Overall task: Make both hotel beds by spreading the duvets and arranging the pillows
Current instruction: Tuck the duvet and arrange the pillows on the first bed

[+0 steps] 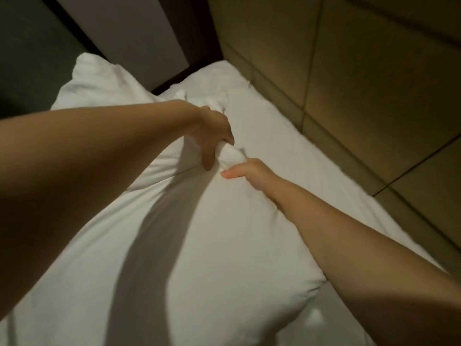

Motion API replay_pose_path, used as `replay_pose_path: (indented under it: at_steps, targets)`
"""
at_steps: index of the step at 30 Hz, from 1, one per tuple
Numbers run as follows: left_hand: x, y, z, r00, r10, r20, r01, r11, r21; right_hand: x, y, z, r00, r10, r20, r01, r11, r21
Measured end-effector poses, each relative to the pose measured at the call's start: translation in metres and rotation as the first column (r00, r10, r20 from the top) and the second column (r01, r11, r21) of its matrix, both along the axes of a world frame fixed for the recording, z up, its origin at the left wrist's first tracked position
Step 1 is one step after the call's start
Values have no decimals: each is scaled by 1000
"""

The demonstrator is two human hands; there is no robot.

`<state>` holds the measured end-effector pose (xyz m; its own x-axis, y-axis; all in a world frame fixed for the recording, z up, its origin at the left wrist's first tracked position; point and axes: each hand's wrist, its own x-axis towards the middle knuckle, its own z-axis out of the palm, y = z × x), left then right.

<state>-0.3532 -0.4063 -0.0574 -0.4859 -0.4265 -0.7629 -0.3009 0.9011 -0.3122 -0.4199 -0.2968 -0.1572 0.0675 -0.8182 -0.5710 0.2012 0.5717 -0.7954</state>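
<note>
A large white pillow lies lengthwise in front of me on the white bed sheet. My left hand reaches from the left and pinches a bunched fold of the pillow's far end between thumb and fingers. My right hand comes from the lower right and grips the same bunch of fabric, fingers curled under it, thumb laid along it. A second white pillow lies behind, at the upper left, partly hidden by my left forearm. No duvet shows in this view.
A padded tan headboard with dark seams runs along the bed's right side. A dark wooden frame and a grey wall panel stand past the bed's far edge.
</note>
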Motion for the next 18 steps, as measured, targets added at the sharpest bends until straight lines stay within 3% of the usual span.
replay_pose_path:
  at_steps: [5, 8, 11, 13, 16, 18]
  targets:
    - [-117, -19, 24, 981, -116, -154, 101, 989, -106, -128, -14, 36, 985, -61, -161, 50, 996, -71]
    - [-172, -16, 7, 959, -189, -211, 158, 975, -156, -189, -4, 25, 988, -21, -154, 27, 999, 36]
    - [-190, 5, -34, 921, -187, -342, 112, 967, -229, -224, 23, -4, 991, -43, -124, 66, 980, 188]
    - [-186, 19, -62, 894, -181, -410, 52, 950, -307, -232, 35, -14, 959, -48, -279, 97, 982, 165]
    - [-178, 28, -79, 828, -224, -514, 18, 927, -375, -222, 41, -14, 786, 57, -616, 93, 974, 208]
    - [-173, 29, -74, 790, -209, -576, -33, 924, -381, -205, 47, -3, 577, 81, -813, 128, 974, 187]
